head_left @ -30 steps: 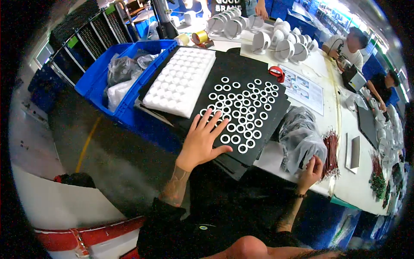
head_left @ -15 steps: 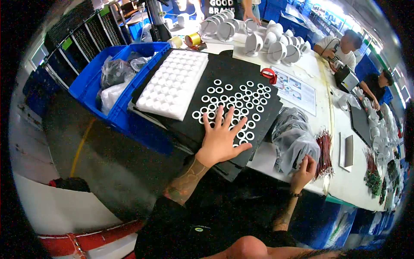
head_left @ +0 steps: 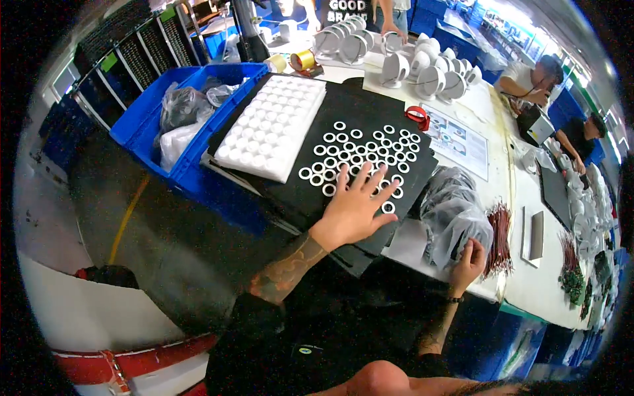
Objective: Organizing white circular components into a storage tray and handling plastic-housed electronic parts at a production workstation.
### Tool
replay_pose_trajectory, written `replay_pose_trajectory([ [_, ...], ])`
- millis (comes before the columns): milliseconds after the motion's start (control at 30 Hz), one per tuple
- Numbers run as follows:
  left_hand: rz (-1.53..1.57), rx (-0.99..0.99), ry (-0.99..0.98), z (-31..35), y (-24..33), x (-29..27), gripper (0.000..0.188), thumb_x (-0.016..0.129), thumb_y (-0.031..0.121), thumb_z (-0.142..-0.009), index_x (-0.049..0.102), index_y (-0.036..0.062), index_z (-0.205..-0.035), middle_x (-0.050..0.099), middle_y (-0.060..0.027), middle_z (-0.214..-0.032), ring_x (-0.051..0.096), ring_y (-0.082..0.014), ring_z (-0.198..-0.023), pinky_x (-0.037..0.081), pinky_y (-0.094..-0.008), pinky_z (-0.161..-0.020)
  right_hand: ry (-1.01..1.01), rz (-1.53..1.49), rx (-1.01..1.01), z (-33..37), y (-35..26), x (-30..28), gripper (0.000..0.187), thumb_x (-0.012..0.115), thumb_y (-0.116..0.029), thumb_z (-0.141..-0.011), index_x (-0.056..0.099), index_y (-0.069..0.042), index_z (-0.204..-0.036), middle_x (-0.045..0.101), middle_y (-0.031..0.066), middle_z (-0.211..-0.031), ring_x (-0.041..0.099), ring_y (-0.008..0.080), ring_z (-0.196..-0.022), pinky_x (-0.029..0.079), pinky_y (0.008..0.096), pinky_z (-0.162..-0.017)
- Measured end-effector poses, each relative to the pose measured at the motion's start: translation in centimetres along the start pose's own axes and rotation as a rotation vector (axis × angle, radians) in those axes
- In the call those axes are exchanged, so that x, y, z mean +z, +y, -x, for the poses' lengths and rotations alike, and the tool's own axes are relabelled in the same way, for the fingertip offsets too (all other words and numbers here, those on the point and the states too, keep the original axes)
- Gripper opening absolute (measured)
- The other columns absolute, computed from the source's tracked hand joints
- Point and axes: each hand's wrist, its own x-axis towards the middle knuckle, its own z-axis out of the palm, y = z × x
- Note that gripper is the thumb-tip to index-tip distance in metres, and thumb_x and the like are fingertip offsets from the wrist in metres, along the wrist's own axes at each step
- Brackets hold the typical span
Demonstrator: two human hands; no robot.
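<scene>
Left hand spread flat over white rings; right hand at a clear plastic bag.

The left hand [head_left: 353, 210] lies wide open, fingers splayed, on white rings [head_left: 360, 155] scattered across a black foam sheet [head_left: 370, 109] on the counter [head_left: 522, 218]. The rings look small, light and rigid, likely to slide; best pinched individually by the rim. The right hand [head_left: 467, 259] grips the edge of the soft, crinkly bag [head_left: 452, 214]. A white compartment tray [head_left: 271, 125] lies beside them.

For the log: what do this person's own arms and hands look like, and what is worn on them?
Both hands are bare, no gloves. The left forearm carries a large tattoo and joins a dark short sleeve. The right hand has a thin dark band at the wrist.
</scene>
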Motion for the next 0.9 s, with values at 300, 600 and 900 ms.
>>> replay_pose_trajectory([
  [300,-0.008,0.172,-0.016,-0.6,-0.9,2.9,0.064,0.045,0.052,-0.104,0.046,0.0099,-0.152,0.042,-0.011,-0.16,0.033,-0.0341,-0.149,0.023,-0.0611,-0.119,-0.022,0.021,-0.002,0.4,-0.3,0.7,0.018,0.064,-0.018,-0.102,0.07,-0.001,-0.108,0.06,-0.0032,-0.085,0.05,0.006,-0.072,0.039,0.0213,-0.064],
  [600,0.007,0.139,-0.05,-1.1,-0.4,0.2,0.079,0.049,0.066,-0.097,0.038,0.0176,-0.158,0.034,-0.0105,-0.165,0.029,-0.0343,-0.151,0.022,-0.0595,-0.12,-0.029,0.064,-0.042,-0.8,2.8,-2.1,0.019,0.063,-0.015,-0.103,0.07,0.0,-0.111,0.066,0.0006,-0.094,0.054,0.0092,-0.082,0.044,0.0241,-0.075],
  [900,-0.124,-0.184,-0.045,2.4,0.0,-3.2,0.089,0.06,0.068,-0.09,0.031,0.0239,-0.161,0.019,-0.0185,-0.169,0.015,-0.0437,-0.155,0.017,-0.071,-0.117,-0.173,0.46,-0.321,-2.5,1.7,-3.9,0.023,0.066,-0.005,-0.091,0.071,0.0,-0.112,0.07,0.0152,-0.107,0.064,0.0287,-0.102,0.049,0.0374,-0.093],
])
